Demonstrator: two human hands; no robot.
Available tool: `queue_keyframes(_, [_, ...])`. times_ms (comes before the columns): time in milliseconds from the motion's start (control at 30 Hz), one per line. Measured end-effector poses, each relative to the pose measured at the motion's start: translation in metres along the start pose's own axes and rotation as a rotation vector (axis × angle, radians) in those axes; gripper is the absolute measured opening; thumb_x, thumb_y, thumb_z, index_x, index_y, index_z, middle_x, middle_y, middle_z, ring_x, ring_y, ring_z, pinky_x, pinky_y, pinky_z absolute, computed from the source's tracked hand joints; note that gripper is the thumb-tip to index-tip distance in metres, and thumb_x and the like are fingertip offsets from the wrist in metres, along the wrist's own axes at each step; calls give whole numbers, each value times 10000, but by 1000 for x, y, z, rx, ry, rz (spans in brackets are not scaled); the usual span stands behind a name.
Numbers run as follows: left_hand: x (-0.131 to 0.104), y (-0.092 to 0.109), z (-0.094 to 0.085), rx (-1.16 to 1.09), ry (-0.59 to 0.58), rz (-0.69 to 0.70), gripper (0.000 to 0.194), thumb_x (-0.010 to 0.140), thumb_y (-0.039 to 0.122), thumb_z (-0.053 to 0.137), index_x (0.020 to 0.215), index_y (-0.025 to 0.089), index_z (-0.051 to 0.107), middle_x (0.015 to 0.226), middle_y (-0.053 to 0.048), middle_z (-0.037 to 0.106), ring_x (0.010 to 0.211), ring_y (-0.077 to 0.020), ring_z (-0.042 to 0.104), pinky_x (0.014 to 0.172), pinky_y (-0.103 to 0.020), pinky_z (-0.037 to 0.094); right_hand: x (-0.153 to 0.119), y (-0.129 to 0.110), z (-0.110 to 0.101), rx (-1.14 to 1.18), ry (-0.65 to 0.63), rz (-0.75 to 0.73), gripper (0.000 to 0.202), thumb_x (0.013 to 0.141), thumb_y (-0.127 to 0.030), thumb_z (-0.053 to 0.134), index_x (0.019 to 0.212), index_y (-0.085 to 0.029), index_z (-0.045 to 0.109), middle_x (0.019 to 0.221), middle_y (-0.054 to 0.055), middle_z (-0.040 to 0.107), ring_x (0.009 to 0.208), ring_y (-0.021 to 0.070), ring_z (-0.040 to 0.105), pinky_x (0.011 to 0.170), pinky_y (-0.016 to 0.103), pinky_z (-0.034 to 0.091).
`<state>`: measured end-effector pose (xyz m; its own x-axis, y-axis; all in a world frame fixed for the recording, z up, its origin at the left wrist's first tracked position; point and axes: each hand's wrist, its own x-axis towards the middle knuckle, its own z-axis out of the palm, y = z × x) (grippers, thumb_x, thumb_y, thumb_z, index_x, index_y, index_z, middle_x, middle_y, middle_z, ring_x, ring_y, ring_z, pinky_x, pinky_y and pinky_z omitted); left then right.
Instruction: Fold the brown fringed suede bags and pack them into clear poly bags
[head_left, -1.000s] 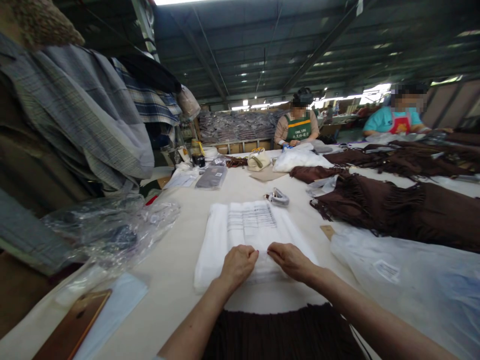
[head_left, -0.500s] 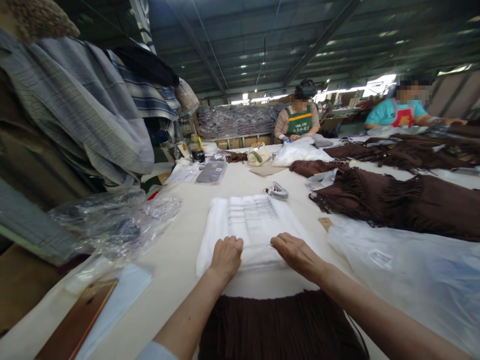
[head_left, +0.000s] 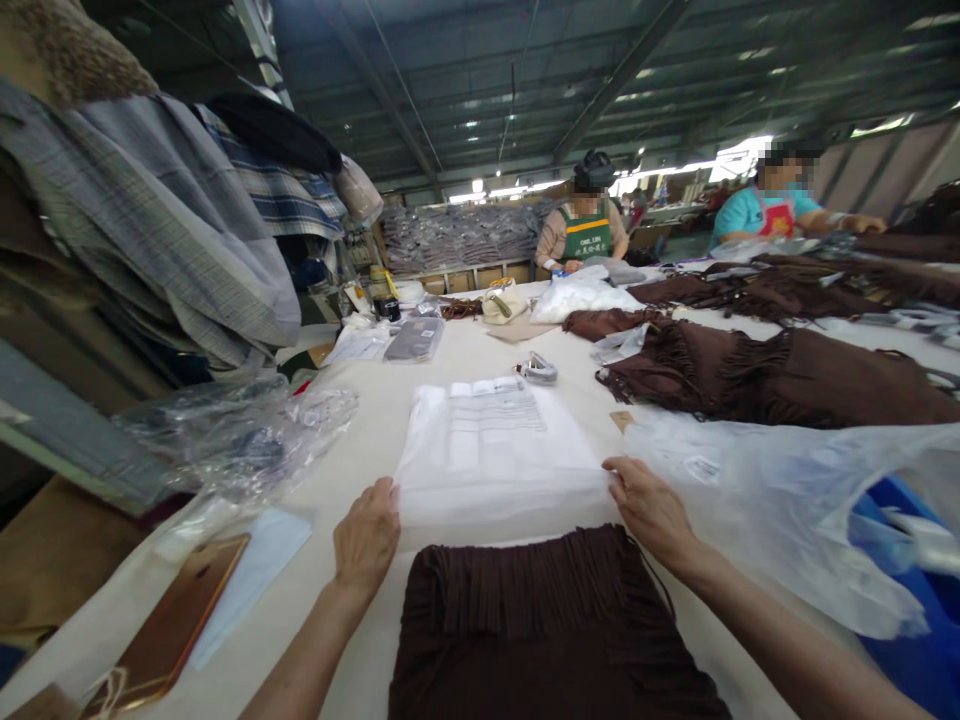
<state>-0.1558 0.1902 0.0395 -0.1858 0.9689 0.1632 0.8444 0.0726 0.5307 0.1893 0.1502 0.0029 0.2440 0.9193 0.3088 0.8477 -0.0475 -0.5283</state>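
Left hand (head_left: 367,535): fingers curled nearly closed, pinching near left corner of white plastic bag (head_left: 502,450). Right hand (head_left: 649,508): thumb and fingers closed on near right corner. Bag flat on table (head_left: 341,470), just beyond brown fringed piece (head_left: 540,620); printed lines on top, unreadable. Right: clear bag (head_left: 772,510), white label (head_left: 703,468), text blurred. Left: phone (head_left: 176,625), small dark logo. Far: co-worker's green apron (head_left: 587,238), lettering too small.

Phone (head_left: 174,622) overlapping pale-blue sheet (head_left: 262,572); crumpled clear plastic (head_left: 296,435) beyond; green-aproned co-worker (head_left: 586,240) farther back.
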Motion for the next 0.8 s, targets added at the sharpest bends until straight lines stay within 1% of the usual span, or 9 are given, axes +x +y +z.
queue_keyframes(67, [-5, 3, 1, -213, -19, -176, 91, 824, 214, 503, 845, 175, 582, 680, -41, 599, 690, -215, 606, 558, -277, 435, -4, -1, 3, 118, 1, 110, 231, 754, -120, 404, 871, -183, 594, 617, -5, 575, 457, 119, 516, 462, 238, 382])
queue_keyframes(167, [-10, 12, 2, -563, -73, -385, 29, 780, 120, 548, 775, 148, 555, 580, -6, 579, 500, -134, 571, 379, -181, 330, -6, -2, 6, 275, 5, 207, 216, 742, -128, 385, 824, -161, 582, 492, -29, 510, 367, 112, 477, 374, 219, 338])
queue_keyframes(233, [-12, 16, 1, -766, -84, -474, 106, 751, 32, 548, 735, 137, 539, 578, -3, 586, 475, -98, 564, 351, -141, 315, -7, -3, 3, 354, 20, 236, 178, 725, -138, 407, 784, -163, 572, 493, -22, 512, 378, 116, 492, 370, 216, 339])
queue_keyframes(333, [-13, 17, 0, -995, -48, -545, 180, 725, -39, 546, 689, 136, 522, 567, 11, 583, 472, -71, 560, 400, -124, 409, -13, -4, -7, 423, 55, 227, 131, 703, -157, 452, 754, -178, 572, 572, 3, 558, 432, 119, 518, 411, 222, 359])
queue_keyframes(433, [-15, 14, 0, -1146, 11, -549, 183, 717, -12, 599, 673, 145, 517, 584, 19, 591, 524, -84, 590, 504, -161, 507, -23, -5, -17, 445, 75, 163, 136, 655, -128, 491, 720, -195, 590, 716, 19, 601, 499, 104, 498, 472, 225, 335])
queue_keyframes(500, [-18, 12, 2, -1206, 39, -529, 167, 727, 38, 628, 672, 149, 516, 598, 20, 594, 545, -91, 595, 549, -192, 533, -28, -4, -19, 459, 81, 152, 155, 632, -112, 502, 715, -201, 599, 767, 18, 607, 513, 97, 470, 487, 230, 307])
queue_keyframes(633, [-29, 7, 12, -1213, 44, -443, 95, 809, 187, 580, 729, 146, 552, 614, 21, 592, 548, -87, 581, 614, -239, 547, -28, -2, -9, 534, 76, 265, 139, 656, -165, 527, 773, -205, 590, 609, -12, 553, 464, 114, 456, 469, 240, 322])
queue_keyframes(700, [-35, 3, 18, -1156, 11, -382, 135, 827, 259, 551, 763, 145, 583, 650, 10, 611, 581, -96, 594, 650, -248, 544, -23, -1, -3, 611, 42, 321, 108, 665, -211, 551, 769, -206, 579, 526, -32, 510, 432, 125, 461, 444, 251, 354])
queue_keyframes(800, [-43, -3, 26, -1024, -51, -301, 220, 797, 371, 552, 794, 159, 613, 696, -7, 645, 647, -144, 619, 683, -283, 533, -16, -2, 2, 737, -4, 361, 108, 647, -278, 608, 728, -222, 563, 543, -24, 531, 487, 146, 532, 459, 271, 438])
